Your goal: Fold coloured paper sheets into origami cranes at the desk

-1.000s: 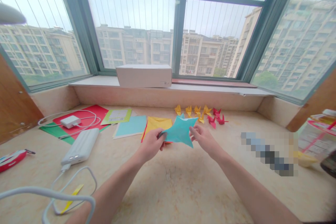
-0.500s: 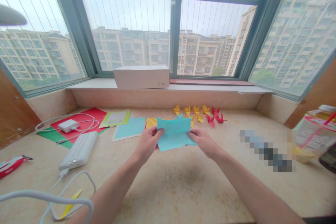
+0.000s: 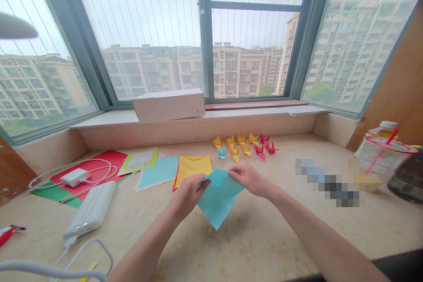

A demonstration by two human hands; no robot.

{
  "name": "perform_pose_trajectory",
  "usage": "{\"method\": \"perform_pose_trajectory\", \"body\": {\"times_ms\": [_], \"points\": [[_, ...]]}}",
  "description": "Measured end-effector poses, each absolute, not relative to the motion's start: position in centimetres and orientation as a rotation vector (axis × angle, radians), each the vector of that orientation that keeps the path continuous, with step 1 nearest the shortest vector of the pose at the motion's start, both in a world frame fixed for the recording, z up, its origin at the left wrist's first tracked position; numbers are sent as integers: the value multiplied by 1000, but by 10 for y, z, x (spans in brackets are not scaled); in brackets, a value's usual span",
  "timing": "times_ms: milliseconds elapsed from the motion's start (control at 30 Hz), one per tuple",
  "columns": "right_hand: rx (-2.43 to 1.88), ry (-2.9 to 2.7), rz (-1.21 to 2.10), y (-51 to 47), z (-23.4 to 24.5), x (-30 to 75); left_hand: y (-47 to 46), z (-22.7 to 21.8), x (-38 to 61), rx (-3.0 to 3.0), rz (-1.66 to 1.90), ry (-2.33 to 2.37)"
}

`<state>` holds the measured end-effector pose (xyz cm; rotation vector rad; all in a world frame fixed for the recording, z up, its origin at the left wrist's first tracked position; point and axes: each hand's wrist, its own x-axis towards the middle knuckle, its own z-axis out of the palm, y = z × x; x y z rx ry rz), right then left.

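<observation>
A sheet of light blue origami paper (image 3: 218, 200) hangs between my two hands, turned so one corner points down just above the counter. My left hand (image 3: 189, 194) pinches its left edge between thumb and fingers. At the upper right edge, my right hand (image 3: 249, 179) grips the paper the same way. Behind the sheet lies a yellow paper square (image 3: 194, 168) over a red one. Farther back stand folded paper cranes: a light blue crane (image 3: 222, 152), several yellow cranes (image 3: 235, 154) and several red cranes (image 3: 260, 152).
On the left lie a blue sheet (image 3: 157, 173), a red sheet (image 3: 114, 158), a charger (image 3: 75, 177) with cable and a white power bank (image 3: 90, 213). A cup with a straw (image 3: 385, 158) stands at the right. A white box (image 3: 168, 105) rests on the window ledge.
The blue paper has been turned from lying level to corner-down, and both hands have tilted with it. My view has shifted slightly, and the blue crane behind is now uncovered.
</observation>
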<state>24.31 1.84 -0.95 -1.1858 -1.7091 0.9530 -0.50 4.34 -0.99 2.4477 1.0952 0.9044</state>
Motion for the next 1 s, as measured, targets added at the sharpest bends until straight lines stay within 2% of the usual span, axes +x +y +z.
{"method": "perform_pose_trajectory", "body": {"times_ms": [200, 333, 500, 633, 767, 867, 933, 1000], "points": [[-1229, -1488, 938, 22, -9, 240, 46, -8, -1, 1946, 1145, 1193], [-1271, -1367, 892, 30, -18, 235, 45, -7, 3, 1706, 1102, 1038], [-1374, -1285, 644, 36, -30, 239, 39, -11, 13, 1611, 990, 879], [-1403, -1330, 546, 38, -29, 237, 45, -12, 9, 1759, 1007, 950], [-1451, -1448, 509, 63, -17, 213, 59, -6, -12, 1897, 1232, 1286], [-1533, -1535, 431, 93, -13, 182, 69, -2, -27, 2249, 1491, 1541], [-1596, -1595, 374, 109, -16, 160, 76, -5, -32, 2492, 1430, 1593], [-1657, -1663, 333, 118, -24, 141, 84, -14, -31, 2686, 1069, 1551]]}}
